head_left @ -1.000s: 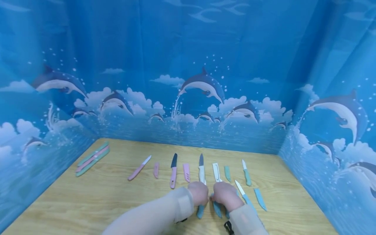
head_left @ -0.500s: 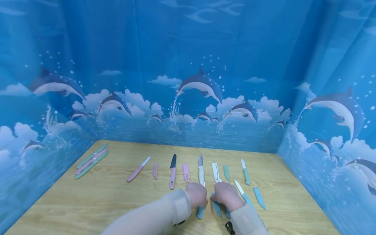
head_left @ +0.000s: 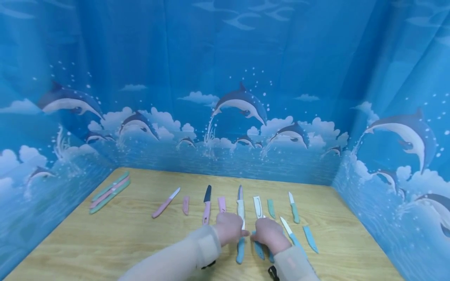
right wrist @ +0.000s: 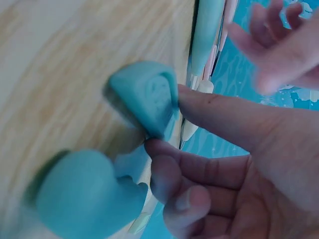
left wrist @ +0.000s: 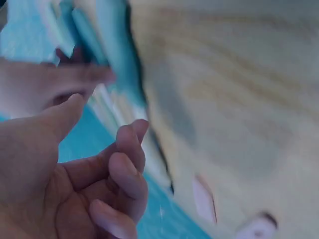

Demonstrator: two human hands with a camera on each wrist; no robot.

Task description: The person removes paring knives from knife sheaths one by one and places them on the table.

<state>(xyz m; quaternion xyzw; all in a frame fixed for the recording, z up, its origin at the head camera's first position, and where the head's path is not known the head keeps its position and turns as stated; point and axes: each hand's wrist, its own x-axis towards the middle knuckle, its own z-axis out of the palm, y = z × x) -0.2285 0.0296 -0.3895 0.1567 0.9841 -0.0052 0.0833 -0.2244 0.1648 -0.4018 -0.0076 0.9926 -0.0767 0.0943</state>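
My left hand [head_left: 227, 227] is just left of a blue-handled knife [head_left: 240, 251] lying on the table. In the left wrist view its thumb and loosely bent fingers stand apart with nothing between them, beside that knife's handle [left wrist: 119, 50]. My right hand [head_left: 268, 233] pinches a blue knife sheath [right wrist: 147, 94] between thumb and index finger, at the table surface. Beside the sheath lies another blue handle [right wrist: 79, 191], its far part hidden by the right hand in the head view. Beyond the hands are a white-handled knife [head_left: 240, 207] and a white sheath [head_left: 258, 207].
To the left lie two pink knives [head_left: 164, 207], pink sheaths [head_left: 186, 205] and a green-and-pink bundle [head_left: 109, 192]. On the right are a green knife [head_left: 294, 208], a green sheath [head_left: 271, 208], a blue knife [head_left: 291, 233] and a blue sheath [head_left: 311, 239]. Dolphin-print curtains surround the table [head_left: 88, 242].
My left hand has come off the blue-handled knife and shifted left and slightly up, covering part of a pink sheath. The right hand stays nearly in place at the blue sheath.
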